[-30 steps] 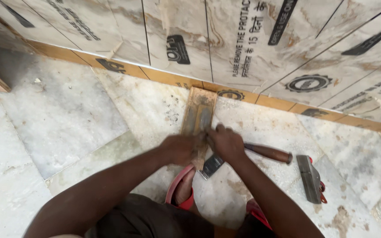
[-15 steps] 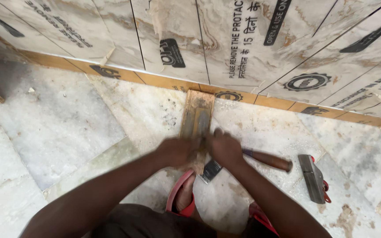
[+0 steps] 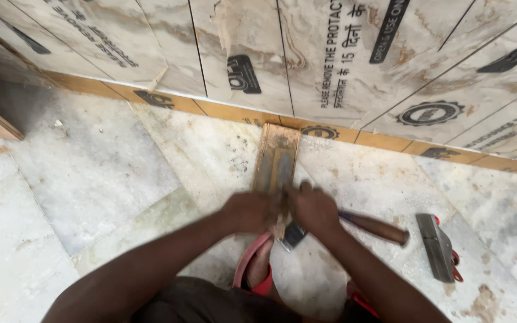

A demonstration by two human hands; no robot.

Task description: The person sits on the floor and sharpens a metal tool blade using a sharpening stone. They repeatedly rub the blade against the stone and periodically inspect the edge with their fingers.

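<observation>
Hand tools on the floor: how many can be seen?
2: a wooden-handled hammer beside the right hand, and a metal trowel further right. Others may be hidden under the arms.

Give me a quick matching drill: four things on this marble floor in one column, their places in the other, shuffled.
1. narrow brown tile strip
2. brown wooden-handled hammer
3. grey metal block tool
4. red sandal

A. far right, apart from the hands
B. under the forearms, nearest the camera
C. running from both hands to the wall base
D. just right of the right hand

Pairs: 1-C, 2-D, 3-A, 4-B
</observation>
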